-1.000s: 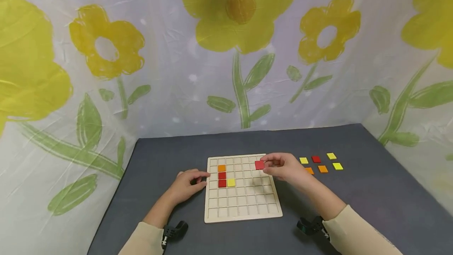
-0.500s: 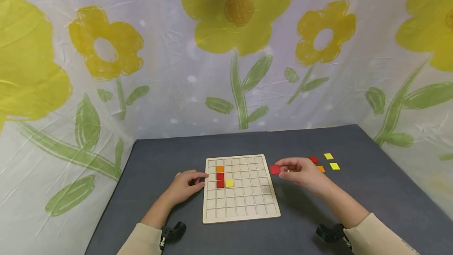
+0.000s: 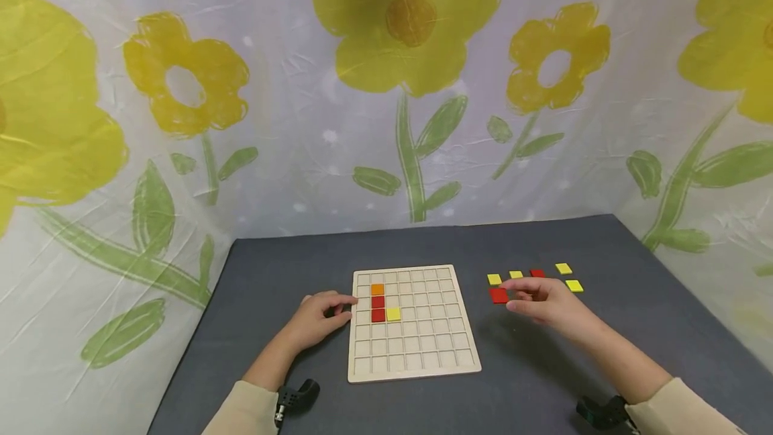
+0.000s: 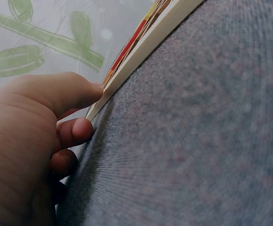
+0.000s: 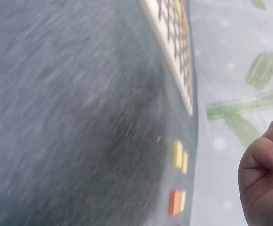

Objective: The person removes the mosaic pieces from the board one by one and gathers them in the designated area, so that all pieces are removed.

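Two bare hands at a dark grey cloth-covered worktop (image 3: 290,260). Left hand (image 3: 317,317): relaxed, fingertips touching the left edge of the pale wooden grid board (image 3: 430,343); a nudge there could slide the board and shift its tiles. On it, toward the left: one flat orange square tile (image 3: 377,289) above two red square tiles (image 3: 378,315), with one yellow square tile (image 3: 394,314) right of the lower red; a bump could unseat them. Right of the board, the held red square tile (image 3: 498,296) is up off the worktop, pinched in the right hand (image 3: 552,304); slim edge grip, so it may slip or twist. Loose yellow square tiles (image 3: 494,279) lie close by; a low hand or sleeve could scatter them. Loose orange tile (image 5: 174,203) sits there too, hidden from the head view, so easily knocked.
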The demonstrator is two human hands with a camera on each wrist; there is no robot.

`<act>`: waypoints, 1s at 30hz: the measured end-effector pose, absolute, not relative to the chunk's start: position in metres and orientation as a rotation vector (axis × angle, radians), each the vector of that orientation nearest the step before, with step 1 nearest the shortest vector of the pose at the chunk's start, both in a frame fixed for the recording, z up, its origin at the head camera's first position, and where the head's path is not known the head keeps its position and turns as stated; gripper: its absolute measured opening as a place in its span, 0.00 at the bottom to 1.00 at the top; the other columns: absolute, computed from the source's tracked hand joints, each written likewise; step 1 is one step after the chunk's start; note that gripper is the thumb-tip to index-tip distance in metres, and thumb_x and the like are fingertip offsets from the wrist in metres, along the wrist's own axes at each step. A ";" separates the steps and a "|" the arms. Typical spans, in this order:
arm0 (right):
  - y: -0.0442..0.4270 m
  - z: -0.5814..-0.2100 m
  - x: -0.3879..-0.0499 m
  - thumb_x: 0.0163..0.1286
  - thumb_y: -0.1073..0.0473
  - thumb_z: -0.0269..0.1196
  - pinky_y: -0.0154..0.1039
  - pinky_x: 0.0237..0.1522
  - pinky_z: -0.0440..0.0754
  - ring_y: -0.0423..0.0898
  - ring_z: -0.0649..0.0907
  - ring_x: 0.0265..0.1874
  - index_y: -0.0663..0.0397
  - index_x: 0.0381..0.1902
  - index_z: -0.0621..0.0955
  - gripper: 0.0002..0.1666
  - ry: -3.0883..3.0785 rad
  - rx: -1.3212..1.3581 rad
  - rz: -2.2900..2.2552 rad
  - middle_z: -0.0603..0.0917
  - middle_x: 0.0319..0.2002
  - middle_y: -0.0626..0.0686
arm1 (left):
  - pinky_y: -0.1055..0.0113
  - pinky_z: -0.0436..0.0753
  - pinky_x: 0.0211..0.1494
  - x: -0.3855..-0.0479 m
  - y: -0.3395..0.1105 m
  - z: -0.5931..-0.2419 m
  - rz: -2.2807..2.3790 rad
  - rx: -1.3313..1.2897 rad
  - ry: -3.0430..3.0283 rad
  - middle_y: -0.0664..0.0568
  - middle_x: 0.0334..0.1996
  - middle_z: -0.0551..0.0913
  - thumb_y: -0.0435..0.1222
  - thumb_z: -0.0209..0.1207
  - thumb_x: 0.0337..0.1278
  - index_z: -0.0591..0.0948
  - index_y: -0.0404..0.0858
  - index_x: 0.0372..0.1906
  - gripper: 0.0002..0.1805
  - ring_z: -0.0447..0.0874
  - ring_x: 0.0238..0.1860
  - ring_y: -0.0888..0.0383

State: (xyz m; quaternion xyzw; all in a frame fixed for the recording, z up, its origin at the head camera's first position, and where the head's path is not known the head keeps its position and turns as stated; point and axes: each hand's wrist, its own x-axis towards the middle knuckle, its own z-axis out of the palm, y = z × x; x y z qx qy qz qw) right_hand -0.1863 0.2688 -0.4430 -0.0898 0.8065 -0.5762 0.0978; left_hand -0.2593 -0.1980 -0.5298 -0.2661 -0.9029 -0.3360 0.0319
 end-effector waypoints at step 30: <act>0.297 -0.489 -0.195 0.68 0.59 0.71 0.34 0.18 0.64 0.40 0.61 0.13 0.67 0.59 0.82 0.25 2.510 -0.142 -1.382 0.68 0.22 0.46 | 0.55 0.58 0.43 -0.260 -0.198 -0.530 -1.025 -0.799 -2.813 0.66 0.25 0.71 0.41 0.67 0.66 0.88 0.49 0.56 0.15 0.67 0.27 0.66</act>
